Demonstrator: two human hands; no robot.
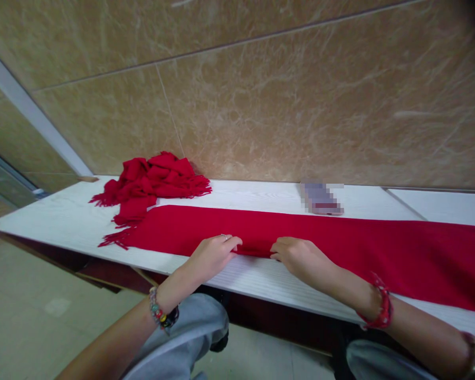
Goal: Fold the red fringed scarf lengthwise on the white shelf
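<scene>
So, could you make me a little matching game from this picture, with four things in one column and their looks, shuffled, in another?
Things
1. Left hand
2. Right hand
3. Red cloth nearer the wall
4. Phone-like object

Looks
A. Red band around the wrist
B. Blurred into squares
C. Ring on a finger
D. Crumpled, with fringe showing

Right pairs: 1-C, 2-A, 3-D, 4-B
</scene>
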